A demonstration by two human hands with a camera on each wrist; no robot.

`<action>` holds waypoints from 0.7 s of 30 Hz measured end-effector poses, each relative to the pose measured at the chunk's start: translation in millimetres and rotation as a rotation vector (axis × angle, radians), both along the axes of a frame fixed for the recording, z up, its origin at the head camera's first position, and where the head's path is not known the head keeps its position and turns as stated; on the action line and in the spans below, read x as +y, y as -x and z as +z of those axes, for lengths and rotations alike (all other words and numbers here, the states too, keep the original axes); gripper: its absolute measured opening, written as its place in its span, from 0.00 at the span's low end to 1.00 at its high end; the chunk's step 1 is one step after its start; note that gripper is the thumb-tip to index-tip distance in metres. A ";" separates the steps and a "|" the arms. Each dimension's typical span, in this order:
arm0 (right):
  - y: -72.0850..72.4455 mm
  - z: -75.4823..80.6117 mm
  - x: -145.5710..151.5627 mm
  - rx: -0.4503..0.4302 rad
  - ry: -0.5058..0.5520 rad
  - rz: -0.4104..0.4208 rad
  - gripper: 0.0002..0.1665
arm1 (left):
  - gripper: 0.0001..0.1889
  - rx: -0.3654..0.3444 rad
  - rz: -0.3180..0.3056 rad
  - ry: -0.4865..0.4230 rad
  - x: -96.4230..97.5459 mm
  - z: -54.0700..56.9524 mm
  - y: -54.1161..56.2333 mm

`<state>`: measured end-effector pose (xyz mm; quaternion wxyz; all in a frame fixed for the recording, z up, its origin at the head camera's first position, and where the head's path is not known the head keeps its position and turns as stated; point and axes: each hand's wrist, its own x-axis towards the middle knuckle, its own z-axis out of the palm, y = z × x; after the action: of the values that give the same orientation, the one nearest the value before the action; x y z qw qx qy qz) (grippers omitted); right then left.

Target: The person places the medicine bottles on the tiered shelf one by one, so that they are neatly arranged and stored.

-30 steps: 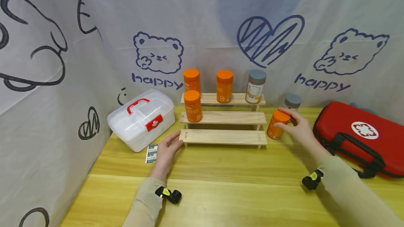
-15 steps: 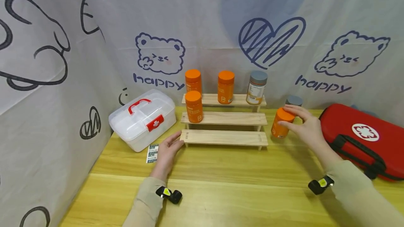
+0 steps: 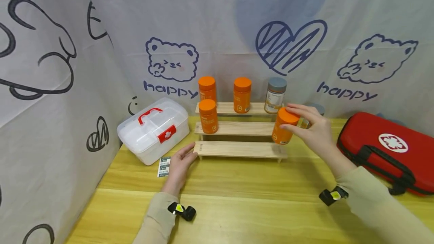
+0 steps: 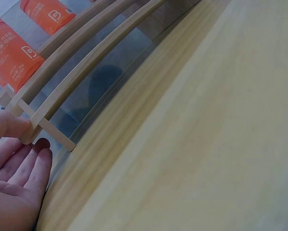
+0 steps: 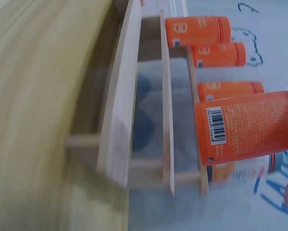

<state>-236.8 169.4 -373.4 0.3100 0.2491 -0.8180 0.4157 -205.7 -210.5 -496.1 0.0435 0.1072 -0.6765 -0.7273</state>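
Note:
A three-tier wooden display rack (image 3: pixel 237 149) stands on the table. My left hand (image 3: pixel 179 164) holds the left end of its lowest step, the thumb (image 4: pixel 11 126) on the board and the fingers below. With my right hand (image 3: pixel 313 129) I pinch an orange supplement jar (image 3: pixel 283 129) near its orange lid. That jar hangs in the air at the right end of the middle step, its barcode (image 5: pixel 216 126) showing in the right wrist view. Another orange jar (image 3: pixel 208 117) is on the middle step's left end. The top step bears two orange jars and a grey-lidded jar (image 3: pixel 275 97).
Left of the rack sits a clear-lidded first-aid box (image 3: pixel 152 131), with a small printed packet (image 3: pixel 164 166) by it. A red first-aid bag (image 3: pixel 390 149) lies at the right. Another grey-lidded jar (image 3: pixel 318 109) is partly hidden behind my right hand.
My right hand has lifted the orange jar and carried it left, from beside the rack to the right end of the middle step. My left hand stays at the rack.

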 end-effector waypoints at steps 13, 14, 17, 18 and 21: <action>34.0 -4.4 -72.6 -0.025 0.067 0.133 0.28 | 0.22 0.014 0.007 -0.015 0.7 -2.2 0.1; 37.0 -6.2 -76.7 -0.019 0.066 0.141 0.28 | 0.22 0.017 0.007 -0.015 0.8 -2.1 0.2; 43.6 -10.4 -87.7 -0.006 0.060 0.145 0.28 | 0.22 0.021 0.009 -0.027 0.7 -1.7 0.5; 45.5 -11.8 -90.8 -0.001 0.059 0.144 0.28 | 0.22 0.021 0.008 -0.026 0.6 -1.5 0.5; 48.9 -14.3 -99.1 0.000 0.062 0.133 0.27 | 0.22 0.018 0.007 -0.029 0.2 -0.8 0.3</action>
<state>-285.8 70.4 -387.7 0.2893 0.2930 -0.7865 0.4604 -206.0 -210.4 -497.0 0.0509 0.1037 -0.6651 -0.7377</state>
